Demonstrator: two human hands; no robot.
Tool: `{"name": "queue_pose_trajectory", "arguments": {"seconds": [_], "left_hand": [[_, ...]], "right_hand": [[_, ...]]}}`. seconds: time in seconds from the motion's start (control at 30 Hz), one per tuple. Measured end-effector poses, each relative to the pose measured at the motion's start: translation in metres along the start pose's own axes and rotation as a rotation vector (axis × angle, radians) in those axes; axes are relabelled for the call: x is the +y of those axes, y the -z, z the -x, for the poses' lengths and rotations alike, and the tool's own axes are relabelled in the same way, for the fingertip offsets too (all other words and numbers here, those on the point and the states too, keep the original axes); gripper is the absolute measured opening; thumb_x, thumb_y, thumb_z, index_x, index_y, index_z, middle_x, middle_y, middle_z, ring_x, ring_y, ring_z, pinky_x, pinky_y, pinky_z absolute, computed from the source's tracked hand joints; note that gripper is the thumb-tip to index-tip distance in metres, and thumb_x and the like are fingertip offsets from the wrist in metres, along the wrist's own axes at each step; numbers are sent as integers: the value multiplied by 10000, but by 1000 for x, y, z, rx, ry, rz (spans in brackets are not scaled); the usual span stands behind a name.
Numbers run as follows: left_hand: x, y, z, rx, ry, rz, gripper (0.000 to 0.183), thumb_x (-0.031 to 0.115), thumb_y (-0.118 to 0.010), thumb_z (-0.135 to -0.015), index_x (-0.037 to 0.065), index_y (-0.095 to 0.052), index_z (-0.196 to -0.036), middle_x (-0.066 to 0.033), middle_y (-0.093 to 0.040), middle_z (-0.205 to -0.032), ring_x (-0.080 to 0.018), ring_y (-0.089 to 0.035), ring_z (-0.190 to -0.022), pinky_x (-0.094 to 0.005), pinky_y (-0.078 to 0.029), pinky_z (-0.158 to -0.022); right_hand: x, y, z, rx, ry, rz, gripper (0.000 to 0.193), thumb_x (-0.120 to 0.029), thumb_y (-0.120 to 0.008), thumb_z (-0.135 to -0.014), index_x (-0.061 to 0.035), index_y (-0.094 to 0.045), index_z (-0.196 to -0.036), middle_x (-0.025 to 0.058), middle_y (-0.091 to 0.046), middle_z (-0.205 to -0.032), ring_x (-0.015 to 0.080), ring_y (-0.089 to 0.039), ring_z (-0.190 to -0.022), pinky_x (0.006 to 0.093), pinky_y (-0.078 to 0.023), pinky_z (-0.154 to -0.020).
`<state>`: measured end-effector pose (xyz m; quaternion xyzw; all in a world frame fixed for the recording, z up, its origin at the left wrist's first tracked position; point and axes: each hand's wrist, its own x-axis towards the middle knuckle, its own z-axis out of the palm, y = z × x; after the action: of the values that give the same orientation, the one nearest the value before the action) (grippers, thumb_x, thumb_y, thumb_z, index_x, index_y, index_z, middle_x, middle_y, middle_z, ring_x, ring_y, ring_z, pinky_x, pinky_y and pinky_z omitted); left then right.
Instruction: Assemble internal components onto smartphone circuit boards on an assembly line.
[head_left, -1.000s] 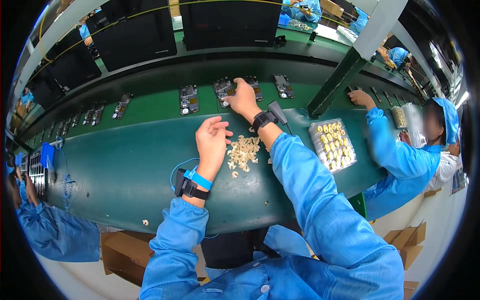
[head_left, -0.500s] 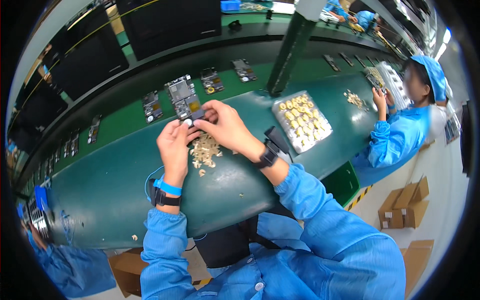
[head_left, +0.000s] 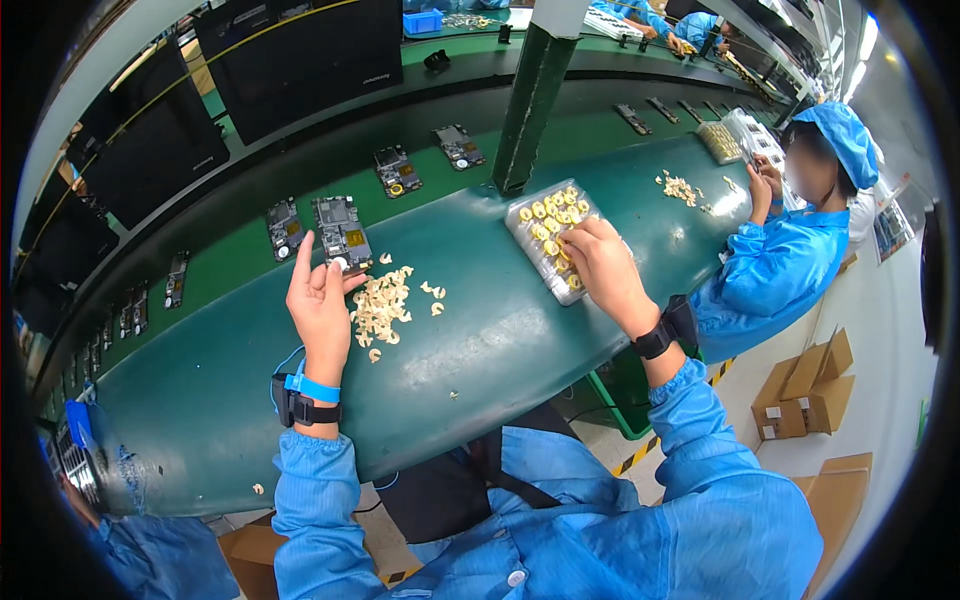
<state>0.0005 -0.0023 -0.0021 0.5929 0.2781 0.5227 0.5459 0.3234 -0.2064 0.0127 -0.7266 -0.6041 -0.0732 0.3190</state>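
One circuit board [head_left: 341, 222] is in the left hand [head_left: 322, 305]. Near it, one loose board [head_left: 284, 228] lies at nine o'clock, two more boards [head_left: 397, 172] toward two, one heap of cream crescents [head_left: 378, 308] at five; farther, one tray [head_left: 528, 238] of yellow rings [head_left: 551, 226] at three. From that tray, one post [head_left: 533, 110] stands at twelve, one green bin [head_left: 622, 395] at five, another tray [head_left: 718, 140] at two.

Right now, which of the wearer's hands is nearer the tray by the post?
Right. The right hand is over the tray, at its yellow parts; the left hand is off to the tray's left, holding a board.
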Motion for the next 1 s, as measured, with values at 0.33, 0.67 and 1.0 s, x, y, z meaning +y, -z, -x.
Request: {"name": "queue_pose_trajectory", "arguments": {"seconds": [0.33,0.67,1.0], "left_hand": [[0,2,10,-146,-78,-243,186,52,-595,-1058,-71,-705,-1144,-84,-732,-1090,-122,-677,-967,-280,-548,-889],[1,7,7,-40,-62,-284,165,91,-665,-1036,-60,-728,-1012,-28,-719,-914,-56,-635,-788,-224,-526,-695],[9,4,1,37,16,-34,222,116,-610,-1072,-78,-716,-1064,-82,-742,-987,-127,-713,-862,-300,-637,-807]], "right_hand": [[-76,-24,-59,31,365,-249,263,79,-601,-812,-1,-613,-1063,186,-629,-994,405,-613,-989,476,-512,-879],[-159,-108,-113,-197,467,-642,156,6,-651,-893,40,-664,-1044,195,-665,-946,379,-654,-912,444,-532,-858],[-156,-127,-107,-157,217,-826,128,-98,-751,-909,12,-742,-972,101,-666,-833,217,-631,-803,347,-519,-744]]}}
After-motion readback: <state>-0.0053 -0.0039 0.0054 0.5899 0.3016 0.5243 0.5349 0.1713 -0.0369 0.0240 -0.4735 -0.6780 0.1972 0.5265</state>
